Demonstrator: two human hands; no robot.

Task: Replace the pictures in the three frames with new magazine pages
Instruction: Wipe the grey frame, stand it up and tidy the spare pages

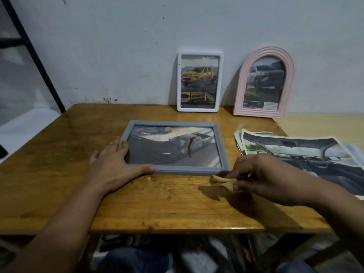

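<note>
- The left hand (116, 164) is lying open, pressing the grey frame (173, 147) flat on the table (59, 174).
- The white frame (200, 81) and pink frame (264, 82) are leaning on the wall, seemingly finished.
- The right hand (262, 176) is pinching a tan scrap (222, 181); loose pages (303, 154) are lying beside it.

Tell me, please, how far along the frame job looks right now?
Looks mostly done: the white frame and pink arched frame stand against the wall, each holding a car page. In hand: the left hand steadies the grey frame, the right hand pinches crumpled tape. Left: standing it up.

Both forearms bare, no sleeves, no rings or watch visible; blue jeans (136, 259) on legs.
</note>
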